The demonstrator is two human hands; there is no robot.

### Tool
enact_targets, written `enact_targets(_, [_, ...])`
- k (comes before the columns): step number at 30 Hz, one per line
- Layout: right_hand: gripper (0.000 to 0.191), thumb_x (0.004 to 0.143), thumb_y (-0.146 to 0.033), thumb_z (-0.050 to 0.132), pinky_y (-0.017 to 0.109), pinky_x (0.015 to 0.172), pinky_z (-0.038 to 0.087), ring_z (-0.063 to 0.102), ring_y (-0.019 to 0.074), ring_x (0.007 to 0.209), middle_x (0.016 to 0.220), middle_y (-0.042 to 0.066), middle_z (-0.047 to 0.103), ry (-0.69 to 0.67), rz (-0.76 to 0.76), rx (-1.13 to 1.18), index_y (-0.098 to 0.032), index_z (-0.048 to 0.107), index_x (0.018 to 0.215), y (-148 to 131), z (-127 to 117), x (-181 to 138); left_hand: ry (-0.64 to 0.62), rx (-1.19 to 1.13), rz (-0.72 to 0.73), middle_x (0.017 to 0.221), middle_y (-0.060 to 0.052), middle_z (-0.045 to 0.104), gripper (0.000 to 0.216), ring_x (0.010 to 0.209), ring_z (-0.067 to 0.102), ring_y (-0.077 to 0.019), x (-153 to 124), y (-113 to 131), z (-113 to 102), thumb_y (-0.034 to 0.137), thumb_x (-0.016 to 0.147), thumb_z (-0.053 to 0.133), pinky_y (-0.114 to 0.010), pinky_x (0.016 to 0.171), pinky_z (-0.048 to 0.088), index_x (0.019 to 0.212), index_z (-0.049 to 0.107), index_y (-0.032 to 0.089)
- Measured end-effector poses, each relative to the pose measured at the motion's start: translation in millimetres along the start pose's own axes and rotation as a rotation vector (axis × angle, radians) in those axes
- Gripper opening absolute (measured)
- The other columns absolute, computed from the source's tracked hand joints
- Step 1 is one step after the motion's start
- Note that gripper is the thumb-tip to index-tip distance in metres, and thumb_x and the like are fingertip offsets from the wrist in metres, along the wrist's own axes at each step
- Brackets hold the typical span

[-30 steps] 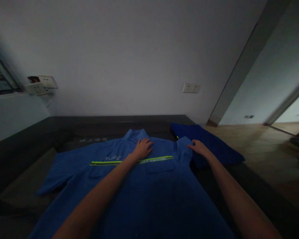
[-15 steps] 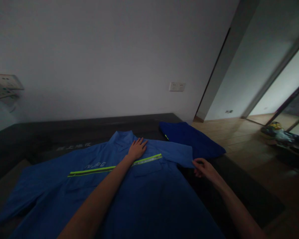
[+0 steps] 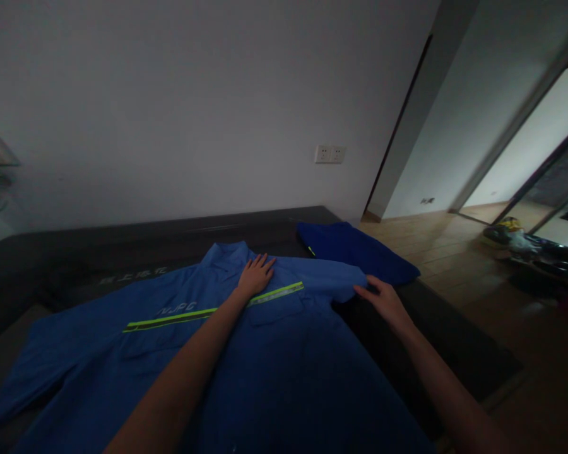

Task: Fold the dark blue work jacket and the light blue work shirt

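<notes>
A blue work shirt [image 3: 274,353] with a yellow-green reflective chest stripe and white lettering lies spread out, front up, its collar pointing away from me. Flat on it, just beside the collar, rests my left hand [image 3: 256,275], fingers slightly spread. My right hand [image 3: 381,295] grips the end of the short sleeve on the right between thumb and fingers; that sleeve end is bent up a little. The other sleeve stretches out to the left. Shadow darkens the shirt's lower part, and my left forearm covers some of its front.
The shirt lies on a dark surface [image 3: 454,334] with pale characters, against a white wall [image 3: 194,113]. A darker blue folded garment [image 3: 355,249] lies behind the right sleeve. A wall socket [image 3: 330,154] is above. Bagged items [image 3: 515,243] sit on the wooden floor at right.
My right hand has moved slightly up and away at the sleeve end, which now bends upward. My left hand stays flat near the collar. The view has shifted a little.
</notes>
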State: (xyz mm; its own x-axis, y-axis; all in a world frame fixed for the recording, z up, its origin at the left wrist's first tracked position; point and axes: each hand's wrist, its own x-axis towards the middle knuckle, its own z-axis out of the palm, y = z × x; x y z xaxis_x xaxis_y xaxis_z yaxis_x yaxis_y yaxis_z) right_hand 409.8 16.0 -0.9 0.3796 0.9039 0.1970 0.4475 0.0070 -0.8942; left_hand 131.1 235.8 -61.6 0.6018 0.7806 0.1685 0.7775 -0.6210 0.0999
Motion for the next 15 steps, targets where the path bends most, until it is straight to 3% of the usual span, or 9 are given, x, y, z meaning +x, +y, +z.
enact_targets(4, [0.045, 0.068, -0.057, 0.067, 0.035, 0.061, 0.056, 0.063, 0.0207, 0.075, 0.085, 0.004, 0.066, -0.104, 0.102, 0.218, -0.019, 0.060, 0.093, -12.4, 2.7, 10.7, -0.002, -0.001, 0.001, 0.151, -0.005, 0.032, 0.048, 0.139, 0.027, -0.0248, -1.1, 0.2, -0.9, 0.040, 0.097, 0.028, -0.045, 0.112, 0.022, 0.143, 0.036, 0.029])
enact_targets(7, [0.046, 0.064, -0.056, 0.071, 0.033, 0.061, 0.056, 0.062, 0.0177, 0.070, 0.079, 0.002, 0.065, -0.109, 0.119, 0.287, -0.019, 0.058, 0.090, -13.4, 3.0, 15.2, 0.005, -0.001, 0.003, 0.151, -0.005, 0.032, 0.048, 0.139, 0.027, -0.0248, -0.8, -0.1, 0.0, 0.040, 0.097, 0.028, -0.045, 0.113, 0.021, 0.143, 0.035, 0.029])
enact_targets(10, [0.043, 0.065, -0.055, 0.071, 0.026, 0.053, 0.050, 0.057, 0.0122, 0.056, 0.069, 0.000, 0.061, -0.068, 0.064, 0.236, -0.018, 0.058, 0.082, -11.1, -2.3, 16.5, 0.007, -0.007, 0.000, 0.151, -0.005, 0.032, 0.048, 0.139, 0.028, -0.0246, -0.1, -0.4, 0.8, 0.041, 0.096, 0.028, -0.045, 0.113, 0.021, 0.142, 0.036, 0.029])
enact_targets(12, [0.042, 0.068, -0.056, 0.067, 0.022, 0.043, 0.040, 0.047, 0.0085, 0.045, 0.059, -0.004, 0.054, -0.046, 0.043, 0.154, -0.018, 0.056, 0.079, -9.6, -6.4, 17.1, 0.002, -0.012, -0.005, 0.151, -0.004, 0.032, 0.048, 0.139, 0.027, -0.0241, -0.2, -0.4, 0.3, 0.041, 0.096, 0.029, -0.045, 0.113, 0.021, 0.142, 0.036, 0.030])
enact_targets(15, [0.040, 0.073, -0.059, 0.060, 0.021, 0.039, 0.029, 0.038, 0.0078, 0.040, 0.052, -0.007, 0.046, -0.087, 0.032, 0.015, -0.020, 0.051, 0.078, -4.5, -8.7, 17.4, -0.005, -0.012, -0.006, 0.151, -0.004, 0.032, 0.048, 0.139, 0.027, -0.0238, -1.1, -0.2, -1.5, 0.042, 0.096, 0.028, -0.044, 0.113, 0.022, 0.142, 0.036, 0.030])
